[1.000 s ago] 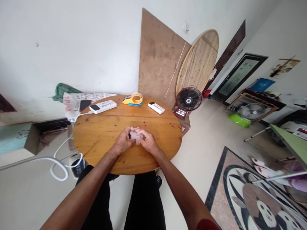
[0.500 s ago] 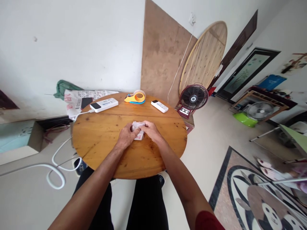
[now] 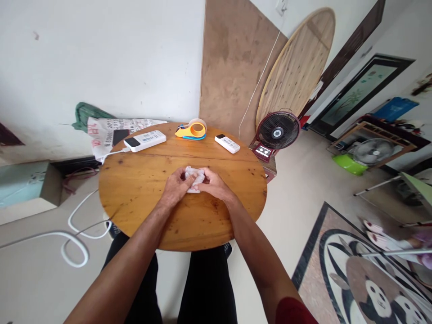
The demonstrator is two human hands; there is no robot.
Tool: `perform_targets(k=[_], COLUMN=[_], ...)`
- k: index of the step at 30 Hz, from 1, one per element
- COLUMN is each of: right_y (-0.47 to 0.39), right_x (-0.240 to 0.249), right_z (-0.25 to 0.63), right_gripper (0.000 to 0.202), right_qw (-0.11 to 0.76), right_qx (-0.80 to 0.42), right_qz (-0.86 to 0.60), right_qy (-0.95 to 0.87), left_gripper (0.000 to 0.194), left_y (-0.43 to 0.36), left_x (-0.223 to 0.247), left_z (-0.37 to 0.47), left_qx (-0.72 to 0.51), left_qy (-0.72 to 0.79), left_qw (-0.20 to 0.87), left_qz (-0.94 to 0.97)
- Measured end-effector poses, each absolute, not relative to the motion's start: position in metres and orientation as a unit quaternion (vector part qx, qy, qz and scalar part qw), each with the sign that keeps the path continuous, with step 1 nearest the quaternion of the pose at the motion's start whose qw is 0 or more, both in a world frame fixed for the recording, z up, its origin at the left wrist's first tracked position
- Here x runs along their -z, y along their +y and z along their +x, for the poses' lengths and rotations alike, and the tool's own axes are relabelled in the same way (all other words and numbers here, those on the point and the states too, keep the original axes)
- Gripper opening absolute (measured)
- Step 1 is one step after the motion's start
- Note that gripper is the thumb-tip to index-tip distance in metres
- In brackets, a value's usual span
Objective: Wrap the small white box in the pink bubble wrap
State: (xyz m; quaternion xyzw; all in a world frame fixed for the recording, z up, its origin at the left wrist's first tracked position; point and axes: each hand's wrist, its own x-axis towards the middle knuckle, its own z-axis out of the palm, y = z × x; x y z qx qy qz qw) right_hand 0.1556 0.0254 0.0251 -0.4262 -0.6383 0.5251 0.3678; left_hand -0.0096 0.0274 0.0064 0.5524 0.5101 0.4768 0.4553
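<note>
A small whitish, translucent packet (image 3: 195, 176) is between both hands at the middle of the round wooden table (image 3: 141, 180). My left hand (image 3: 177, 185) grips its left side, with the thumb lying across the top. On the right side, my right hand (image 3: 212, 183) holds it with bent fingers, its thumb near the lower edge. Fingers cover parts of the packet, so its exact shape is hard to make out.
An orange and blue tape dispenser (image 3: 192, 130) lies at the table's back. A white device with a cable (image 3: 145, 141) is at back left, another white device (image 3: 227, 143) at back right. A dark red fan (image 3: 276, 132) stands beyond the right edge.
The thumbs and fingers have shifted on the packet, and the red print on its lower part no longer shows. The camera view has moved slightly.
</note>
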Motion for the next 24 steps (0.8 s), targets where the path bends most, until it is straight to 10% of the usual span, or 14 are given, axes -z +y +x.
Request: perform_targets(k=[24], right_y=[0.023], right_x=[-0.031], right_z=[0.162], right_gripper=[0.035], right_qw=[0.364], right_qx=[-0.513], right_qz=[-0.419], right_qy=[-0.655], left_gripper=[0.047], left_y=[0.016], left_x=[-0.013], left_z=[-0.018], left_qx=[-0.473], left_qy=[0.370], left_qw=[0.654], left_qz=[0.459])
